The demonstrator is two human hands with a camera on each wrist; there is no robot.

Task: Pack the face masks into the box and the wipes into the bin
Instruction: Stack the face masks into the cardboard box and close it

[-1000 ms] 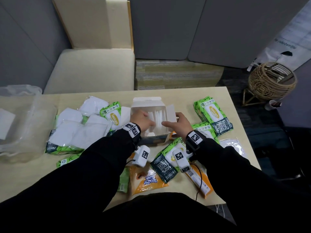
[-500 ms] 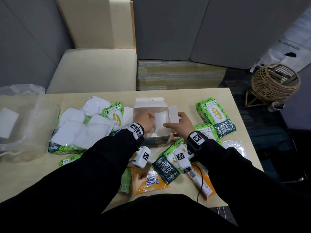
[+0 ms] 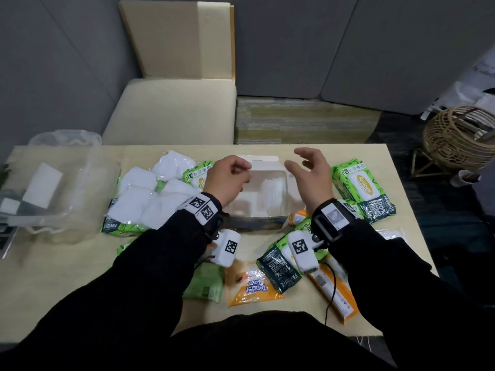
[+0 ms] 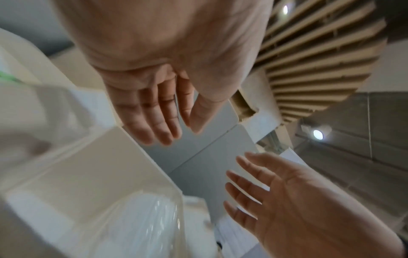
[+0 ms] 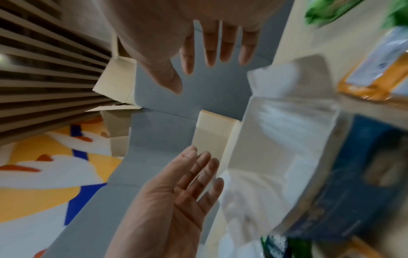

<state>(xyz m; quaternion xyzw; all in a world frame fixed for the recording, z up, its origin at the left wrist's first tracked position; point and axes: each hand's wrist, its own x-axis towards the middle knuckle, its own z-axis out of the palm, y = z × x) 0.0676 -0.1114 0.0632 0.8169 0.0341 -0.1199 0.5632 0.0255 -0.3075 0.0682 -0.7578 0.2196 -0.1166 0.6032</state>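
An open white cardboard box (image 3: pixel 257 210) stands mid-table with a stack of wrapped face masks (image 3: pixel 273 191) against its right wall. My left hand (image 3: pixel 239 174) hovers over the box's left edge, fingers loosely curled and empty. My right hand (image 3: pixel 300 163) hovers over the right edge, fingers spread and empty. In the left wrist view my left hand (image 4: pixel 178 134) holds nothing above the box wall (image 4: pixel 88 174). The right wrist view shows my right hand (image 5: pixel 192 73) empty beside the masks (image 5: pixel 287 122). More white mask packs (image 3: pixel 142 199) lie left of the box. Green wipes packs (image 3: pixel 361 186) lie to its right.
A clear plastic bin (image 3: pixel 53 188) sits at the table's left end. Orange wipes packs (image 3: pixel 251 287) and a dark-green one (image 3: pixel 278 266) lie between the box and the near edge. A cream chair (image 3: pixel 171 111) stands behind the table and a wicker basket (image 3: pixel 455 137) on the floor to the right.
Both hands have lifted out of the box and moved apart, letting go of the masks they were pressing in. The masks stay inside the box.
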